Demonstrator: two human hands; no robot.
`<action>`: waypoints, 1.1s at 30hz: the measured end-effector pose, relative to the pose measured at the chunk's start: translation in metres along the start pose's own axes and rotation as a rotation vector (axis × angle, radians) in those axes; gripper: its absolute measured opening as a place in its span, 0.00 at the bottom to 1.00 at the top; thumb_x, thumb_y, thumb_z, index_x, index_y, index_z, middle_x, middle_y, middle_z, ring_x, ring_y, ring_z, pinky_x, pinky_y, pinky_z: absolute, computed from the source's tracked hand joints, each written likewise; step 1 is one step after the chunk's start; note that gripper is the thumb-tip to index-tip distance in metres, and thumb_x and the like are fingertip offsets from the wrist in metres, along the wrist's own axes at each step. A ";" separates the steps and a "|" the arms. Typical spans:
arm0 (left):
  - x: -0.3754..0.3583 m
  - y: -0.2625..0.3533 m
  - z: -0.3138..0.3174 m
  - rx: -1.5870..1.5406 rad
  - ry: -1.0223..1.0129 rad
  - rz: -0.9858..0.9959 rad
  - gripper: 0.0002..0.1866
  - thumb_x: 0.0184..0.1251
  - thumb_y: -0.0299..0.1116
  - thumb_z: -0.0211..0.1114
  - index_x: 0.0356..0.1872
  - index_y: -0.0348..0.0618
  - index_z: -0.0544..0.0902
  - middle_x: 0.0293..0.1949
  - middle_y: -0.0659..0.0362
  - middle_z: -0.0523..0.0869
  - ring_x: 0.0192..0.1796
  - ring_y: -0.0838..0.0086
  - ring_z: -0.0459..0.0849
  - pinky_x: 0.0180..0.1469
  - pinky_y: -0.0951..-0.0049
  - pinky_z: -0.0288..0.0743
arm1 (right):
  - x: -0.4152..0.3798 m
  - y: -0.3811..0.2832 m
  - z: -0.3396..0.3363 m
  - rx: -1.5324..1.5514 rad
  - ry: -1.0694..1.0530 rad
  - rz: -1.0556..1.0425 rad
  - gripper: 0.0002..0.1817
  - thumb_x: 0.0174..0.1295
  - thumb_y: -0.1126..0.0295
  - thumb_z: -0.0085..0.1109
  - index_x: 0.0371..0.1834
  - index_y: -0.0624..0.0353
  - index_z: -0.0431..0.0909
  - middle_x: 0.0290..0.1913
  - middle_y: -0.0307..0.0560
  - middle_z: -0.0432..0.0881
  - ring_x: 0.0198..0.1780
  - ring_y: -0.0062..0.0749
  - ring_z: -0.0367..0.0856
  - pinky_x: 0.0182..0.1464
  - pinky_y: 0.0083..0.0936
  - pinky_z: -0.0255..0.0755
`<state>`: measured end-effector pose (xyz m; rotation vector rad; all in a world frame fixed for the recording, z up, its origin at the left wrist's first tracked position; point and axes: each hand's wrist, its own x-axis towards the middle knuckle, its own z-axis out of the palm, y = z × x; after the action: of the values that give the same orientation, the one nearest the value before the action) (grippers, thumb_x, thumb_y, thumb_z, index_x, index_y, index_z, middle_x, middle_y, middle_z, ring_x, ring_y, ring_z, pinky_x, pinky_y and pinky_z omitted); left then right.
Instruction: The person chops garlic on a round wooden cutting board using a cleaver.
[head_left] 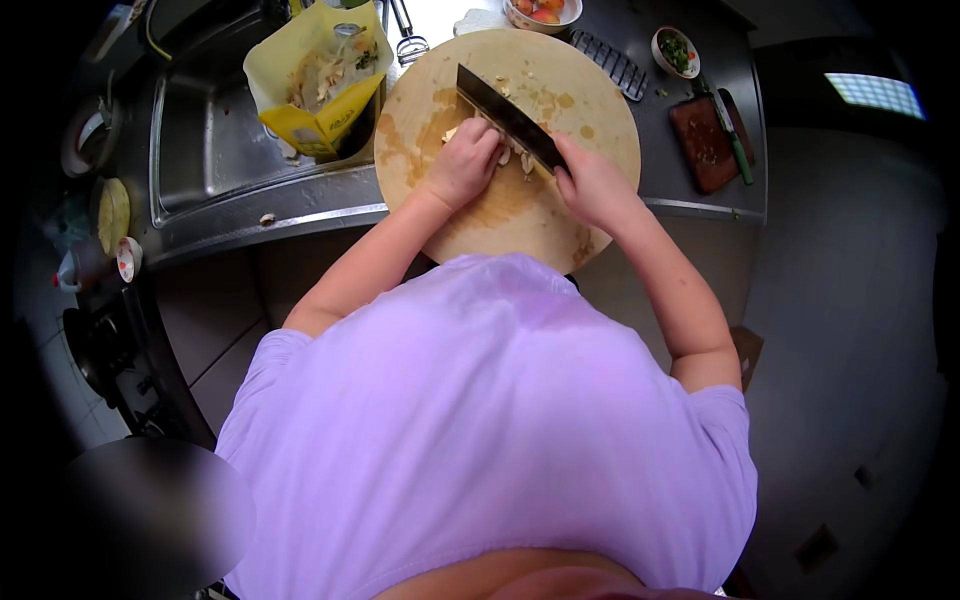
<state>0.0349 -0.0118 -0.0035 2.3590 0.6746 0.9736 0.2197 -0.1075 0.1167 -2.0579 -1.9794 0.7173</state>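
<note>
A large round wooden cutting board (540, 215) lies in front of me, marked with wet patches. My right hand (595, 183) is closed around the handle end of a broad dark cleaver (508, 115), whose blade slants up and left across the board. Close by the blade, my left hand (468, 160) has its fingers curled down on the board, pressing on pale food too hidden to name. Small pale cut pieces (527, 162) lie beside the blade between my hands, and further bits are scattered past it.
Left of the board, a yellow bag (335, 125) with scraps stands by the metal sink (200, 150). Behind are a peeler (410, 45), a bowl of fruit (543, 14) and a black rack (610, 62). At right sit a bowl of chopped greens (676, 52), a brown board (703, 145) and a green-handled knife (738, 150).
</note>
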 end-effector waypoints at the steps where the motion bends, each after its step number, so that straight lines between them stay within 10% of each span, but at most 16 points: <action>1: 0.000 0.001 -0.002 0.007 0.004 -0.007 0.07 0.62 0.27 0.65 0.38 0.38 0.77 0.40 0.50 0.77 0.45 0.53 0.77 0.48 0.61 0.74 | -0.001 -0.001 -0.001 0.010 0.030 -0.038 0.15 0.61 0.75 0.51 0.51 0.60 0.69 0.34 0.62 0.83 0.38 0.60 0.82 0.40 0.50 0.75; 33: 0.000 0.002 -0.007 0.074 0.032 0.057 0.07 0.57 0.24 0.65 0.37 0.39 0.79 0.41 0.51 0.79 0.49 0.54 0.77 0.55 0.58 0.71 | 0.013 -0.006 0.019 0.100 0.115 -0.036 0.15 0.62 0.74 0.51 0.52 0.61 0.68 0.34 0.63 0.82 0.35 0.61 0.81 0.38 0.51 0.74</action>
<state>0.0299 -0.0116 0.0024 2.4440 0.6698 1.0298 0.2048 -0.0980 0.1007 -1.9556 -1.8741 0.6605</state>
